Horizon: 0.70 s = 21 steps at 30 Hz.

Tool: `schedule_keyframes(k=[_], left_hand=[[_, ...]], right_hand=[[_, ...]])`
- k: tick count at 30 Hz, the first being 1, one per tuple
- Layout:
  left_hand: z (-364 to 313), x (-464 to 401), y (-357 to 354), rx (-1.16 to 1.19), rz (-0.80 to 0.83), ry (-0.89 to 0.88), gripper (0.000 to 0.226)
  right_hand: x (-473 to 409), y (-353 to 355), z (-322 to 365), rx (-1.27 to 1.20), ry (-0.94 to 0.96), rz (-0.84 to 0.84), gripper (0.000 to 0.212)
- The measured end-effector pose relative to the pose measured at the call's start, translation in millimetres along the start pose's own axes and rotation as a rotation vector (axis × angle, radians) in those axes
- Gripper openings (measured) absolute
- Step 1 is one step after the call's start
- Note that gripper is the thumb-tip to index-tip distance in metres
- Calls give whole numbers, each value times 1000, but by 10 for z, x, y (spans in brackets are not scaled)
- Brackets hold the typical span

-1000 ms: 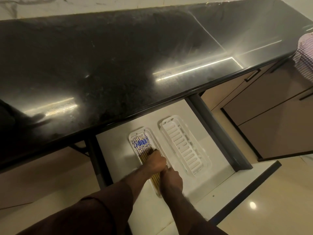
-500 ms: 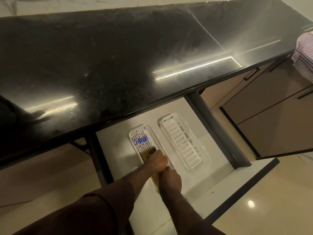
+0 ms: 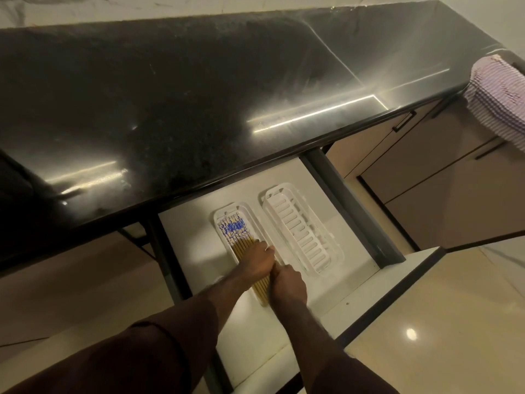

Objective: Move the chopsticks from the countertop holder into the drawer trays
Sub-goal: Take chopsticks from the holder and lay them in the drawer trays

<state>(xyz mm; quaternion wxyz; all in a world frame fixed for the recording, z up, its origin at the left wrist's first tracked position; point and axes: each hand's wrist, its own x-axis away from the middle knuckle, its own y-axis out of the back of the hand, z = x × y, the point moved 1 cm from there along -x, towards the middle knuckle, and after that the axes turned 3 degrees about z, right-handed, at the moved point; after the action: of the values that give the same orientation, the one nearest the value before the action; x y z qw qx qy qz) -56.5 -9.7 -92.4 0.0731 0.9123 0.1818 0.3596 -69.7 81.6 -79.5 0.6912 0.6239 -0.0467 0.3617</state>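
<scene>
A bundle of yellow chopsticks with blue-patterned ends lies lengthwise in the left white tray of the open drawer. My left hand lies on top of the bundle's middle, with its fingers curled down over the sticks. Beside the near end of the bundle, my right hand touches the sticks with its thumb side; its fingers are hidden under it. The slotted right white tray holds nothing. No countertop holder is in view.
The black stone countertop overhangs the back of the drawer. A striped cloth hangs over its right end. Brown cabinet doors stand to the right, and the drawer's dark front edge juts out over the floor.
Both hands stay on the chopsticks in the left tray, shifting only slightly. The sticks lie a little flatter and more even than a second ago.
</scene>
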Motion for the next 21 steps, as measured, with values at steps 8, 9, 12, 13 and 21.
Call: schedule_keyframes(k=[8, 9, 12, 13, 21], left_hand=[[-10, 348, 268, 134, -125, -123, 38], [-7, 403, 312, 162, -131, -137, 38], [0, 620, 467, 256, -133, -177, 33], [-13, 704, 527, 281, -138, -193, 30], [-202, 1513, 1075, 314, -251, -368, 20]], right_hand=[[307, 243, 111, -127, -81, -110, 43], [362, 263, 128, -172, -85, -136, 45], [583, 362, 162, -311, -81, -238, 44], [668, 410, 178, -354, -66, -275, 41], [1376, 901, 412, -553, 153, -421, 29]])
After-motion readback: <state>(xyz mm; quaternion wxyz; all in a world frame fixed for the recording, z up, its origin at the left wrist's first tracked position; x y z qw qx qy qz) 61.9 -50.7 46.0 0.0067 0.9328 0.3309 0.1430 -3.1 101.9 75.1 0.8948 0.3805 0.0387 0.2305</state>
